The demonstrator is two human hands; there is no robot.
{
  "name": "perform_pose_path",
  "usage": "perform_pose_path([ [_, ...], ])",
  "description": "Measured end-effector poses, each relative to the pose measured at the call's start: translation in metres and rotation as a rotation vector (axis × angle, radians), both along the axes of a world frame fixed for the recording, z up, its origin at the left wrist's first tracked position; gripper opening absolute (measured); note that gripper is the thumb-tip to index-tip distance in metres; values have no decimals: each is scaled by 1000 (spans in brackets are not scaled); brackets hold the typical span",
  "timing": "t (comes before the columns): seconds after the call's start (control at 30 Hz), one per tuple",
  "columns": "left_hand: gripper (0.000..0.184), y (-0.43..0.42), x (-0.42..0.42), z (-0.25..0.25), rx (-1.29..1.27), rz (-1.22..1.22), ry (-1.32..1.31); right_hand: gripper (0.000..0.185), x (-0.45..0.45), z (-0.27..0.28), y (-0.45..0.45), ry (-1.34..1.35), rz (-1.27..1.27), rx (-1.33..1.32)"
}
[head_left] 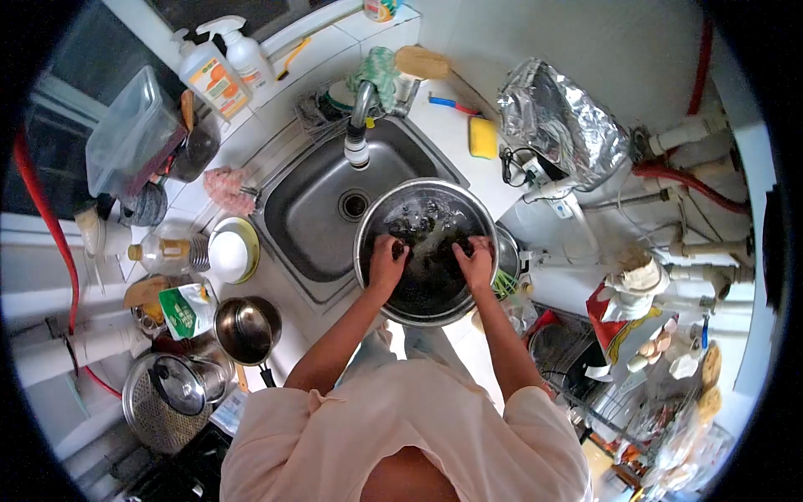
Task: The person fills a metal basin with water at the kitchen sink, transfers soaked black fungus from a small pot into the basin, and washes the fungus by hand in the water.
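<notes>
A round steel basin [365, 298] sits at the front right edge of the sink, partly over it. Water and dark, lumpy pieces [427, 224] whose kind I cannot make out fill its inside. My left hand [388, 258] reaches over the near left part, fingers curled against a dark lump. On the opposite side my right hand [476, 258] is bent inward, its fingertips also curled round something dark. Both sets of fingertips are partly hidden by the contents.
The sink [293, 197] has a tap [360, 125] above it. A yellow sponge [483, 138] and foil [556, 117] lie at the back right. At left stand a saucepan [248, 329], a bowl [251, 261] and spray bottles [242, 58]. A wire rack [606, 410] is at right.
</notes>
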State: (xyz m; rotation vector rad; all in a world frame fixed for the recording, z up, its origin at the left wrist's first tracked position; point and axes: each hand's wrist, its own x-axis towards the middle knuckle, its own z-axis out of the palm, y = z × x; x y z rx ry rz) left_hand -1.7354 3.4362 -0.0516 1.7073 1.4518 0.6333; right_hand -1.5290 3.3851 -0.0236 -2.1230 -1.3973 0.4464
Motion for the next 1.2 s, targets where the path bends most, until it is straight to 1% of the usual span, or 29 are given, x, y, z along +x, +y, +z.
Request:
perform_pose_path([
  [0.07, 45, 0, -4, -16, 186, 17, -50, 49, 7, -19, 5, -22, 92, 2],
  [0.1, 63, 3, -4, -25, 106, 10, -63, 50, 7, -29, 10, 117, 113, 67],
  [0.17, 67, 12, 7, -35, -52, 84, -180, 53, -3, -42, 31, 398, 152, 197],
  [0.2, 69, 18, 14, -38, -126, 122, -240, 53, -8, -47, 42, 513, 177, 147],
  [0.27, 72, 33, 24, -18, -391, 122, -412, 53, -23, -52, 61, 743, 227, 36],
  [0.3, 74, 33, 26, -5, -523, 125, -499, 48, -30, -49, 64, 1050, 175, -69],
  [0.4, 70, 36, 35, -59, -565, 142, -512, 45, -44, -34, 73, 1008, 205, -170],
  [0.43, 67, 35, 36, -54, -477, 111, -370, 37, -42, -45, 73, 832, 209, -123],
  [0.47, 67, 34, 38, -31, -591, 118, -365, 34, -38, -51, 72, 811, 205, -107],
  [0.5, 68, 33, 38, 8, -704, 126, -360, 32, -32, -54, 72, 789, 204, -93],
  [0.53, 69, 32, 37, 29, -816, 137, -354, 30, -28, -55, 71, 767, 205, -80],
  [0.63, 71, 21, 29, 16, -402, 73, 175, 29, -8, -19, 67, 512, 164, -149],
  [0.73, 75, -2, 3, 3, -104, -135, 394, 39, 20, -8, 52, 52, 449, -46],
  [0.77, 75, -10, 2, 19, -126, -194, 480, 60, 28, -10, 43, -101, 554, 22],
  [0.8, 76, -16, 4, 51, -147, -254, 564, 67, 24, 2, 33, -163, 598, -103],
  [0.83, 76, -22, 7, 69, -167, -316, 647, 74, 17, 27, 22, -228, 638, -228],
  [0.87, 77, -29, 14, 60, -146, -344, 714, 81, 10, 41, 14, -295, 674, -356],
  [0.9, 78, -36, 23, 43, -125, -373, 779, 90, 3, 35, 8, -289, 716, -470],
  [0.93, 79, -39, 33, 29, -102, -402, 843, 86, -6, 20, 2, -314, 697, -463],
  [0.97, 71, -39, 41, 21, -98, -372, 803, 83, -15, -2, -3, -340, 677, -454],
  [1.0, 67, -37, 46, 9, -108, -289, 678, 80, -20, -23, -6, -365, 658, -448],
  [1.07, 59, -28, 52, -21, -131, -120, 434, 72, -24, -65, -3, -98, 516, -278],
  [1.1, 53, -25, 47, -40, -68, -70, 330, 69, -26, -79, -1, 38, 441, -194],
  [1.13, 47, -22, 38, -60, -4, -22, 227, 64, -26, -86, 3, 87, 456, -51],
  [1.17, 41, -16, 34, -61, 61, 24, 122, 59, -24, -90, 9, 134, 468, 92],
  [1.2, 39, -8, 34, -62, 8, 23, 122, 54, -23, -94, 16, 180, 479, 235],
])
